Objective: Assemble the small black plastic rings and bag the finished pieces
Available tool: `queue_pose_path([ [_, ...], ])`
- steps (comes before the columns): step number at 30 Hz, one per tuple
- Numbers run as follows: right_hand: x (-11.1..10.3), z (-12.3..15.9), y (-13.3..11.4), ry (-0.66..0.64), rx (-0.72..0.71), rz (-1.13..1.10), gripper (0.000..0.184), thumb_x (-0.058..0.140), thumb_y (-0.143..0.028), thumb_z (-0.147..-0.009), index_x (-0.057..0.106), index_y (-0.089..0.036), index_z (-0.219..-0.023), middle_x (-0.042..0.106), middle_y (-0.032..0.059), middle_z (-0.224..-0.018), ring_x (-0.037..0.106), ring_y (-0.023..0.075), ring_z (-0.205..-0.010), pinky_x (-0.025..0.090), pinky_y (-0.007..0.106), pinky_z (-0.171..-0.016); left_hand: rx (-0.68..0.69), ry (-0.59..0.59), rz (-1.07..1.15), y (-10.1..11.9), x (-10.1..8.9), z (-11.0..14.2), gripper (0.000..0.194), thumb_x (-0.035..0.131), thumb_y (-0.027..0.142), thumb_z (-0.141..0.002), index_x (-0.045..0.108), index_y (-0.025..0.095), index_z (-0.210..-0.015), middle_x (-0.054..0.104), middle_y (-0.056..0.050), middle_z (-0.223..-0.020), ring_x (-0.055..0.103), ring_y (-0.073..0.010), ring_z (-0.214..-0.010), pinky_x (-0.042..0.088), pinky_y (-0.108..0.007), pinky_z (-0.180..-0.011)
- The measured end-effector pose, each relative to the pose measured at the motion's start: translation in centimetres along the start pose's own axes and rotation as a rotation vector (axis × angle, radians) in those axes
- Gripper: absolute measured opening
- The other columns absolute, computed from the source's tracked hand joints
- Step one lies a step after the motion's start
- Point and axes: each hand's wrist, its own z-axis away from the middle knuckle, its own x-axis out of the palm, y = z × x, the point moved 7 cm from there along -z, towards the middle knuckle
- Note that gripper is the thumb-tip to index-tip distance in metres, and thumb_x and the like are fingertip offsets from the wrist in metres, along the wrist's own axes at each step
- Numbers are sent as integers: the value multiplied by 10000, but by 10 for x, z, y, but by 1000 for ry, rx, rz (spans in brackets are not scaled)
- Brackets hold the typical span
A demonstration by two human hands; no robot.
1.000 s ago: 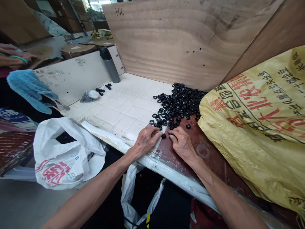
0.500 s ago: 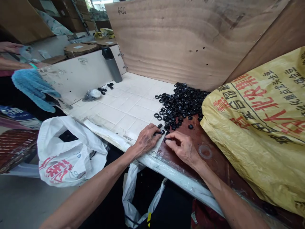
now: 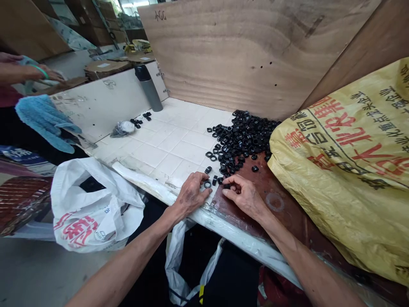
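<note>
Left hand [image 3: 191, 195], open and relaxed, is resting on white glazed tile [image 3: 179, 153] beside a smooth black ring [image 3: 207, 184]; right hand [image 3: 244, 195] is pinching a second black ring [image 3: 226, 186].

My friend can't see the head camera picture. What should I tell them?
Two hands rest at the edge of a white tiled bench, the left hand beside a black ring, the right hand near a heap of black rings. A yellow sack lies to the right.
</note>
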Motion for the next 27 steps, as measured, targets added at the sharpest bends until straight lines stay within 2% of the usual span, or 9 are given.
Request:
queue_pose_path([
  [3,2,1,2,22,20,18,160,659,-181,-737,645,-192,-896,486,-52,-652,456,122,-568,366,241,-542,-22,19,1,-3,0,3,303,663,173,-791,583,214,-1080,638,-29,-989,619,-184,-854,537,-349,-804],
  [7,5,3,2,14,36,-16,153,614,-181,-773,626,-184,-925,460,-66,-598,444,118,-527,353,238,-514,-38,25,73,-3,-1,6,306,643,201,-828,567,227,-1123,671,-8,-1000,629,-134,-719,548,-321,-755],
  [10,7,2,-4,-13,-27,-95,168,615,-186,-784,657,-192,-948,521,-35,-704,479,125,-606,382,238,-550,-20,29,166,0,-2,7,348,654,195,-820,576,220,-1159,679,-20,-1016,652,-142,-765,556,-318,-783],
  [14,4,1,-8,26,-95,-137,125,666,-197,-778,694,-203,-900,577,6,-865,507,132,-679,409,247,-592,-110,-11,498,5,2,6,293,659,214,-830,631,184,-1120,654,-60,-1061,665,-177,-924,548,-324,-862],
  [19,1,2,-15,17,-163,-137,132,641,-188,-836,726,-221,-931,648,27,-934,587,168,-794,466,285,-724,-288,-49,843,9,15,10,271,734,220,-789,646,156,-1037,658,-53,-1004,651,-147,-876,526,-267,-810],
  [24,12,5,-7,-61,-26,-265,204,642,-204,-854,680,-228,-1053,633,-26,-726,592,142,-637,477,254,-611,-314,-139,992,13,20,12,273,746,214,-798,640,157,-1044,693,-49,-974,652,-146,-893,515,-261,-827],
  [25,14,5,-6,-67,-9,-302,199,635,-209,-861,675,-226,-1055,636,-26,-729,605,140,-628,489,254,-609,-308,-150,1002,14,20,12,268,748,213,-799,643,156,-1038,690,-48,-971,652,-144,-885,515,-260,-824],
  [27,16,5,-8,-57,-26,-355,170,608,-220,-881,689,-223,-1030,666,6,-867,645,143,-672,527,275,-661,-298,-164,1020,15,19,12,266,739,210,-809,638,160,-1050,679,-40,-954,649,-136,-854,515,-256,-804],
])
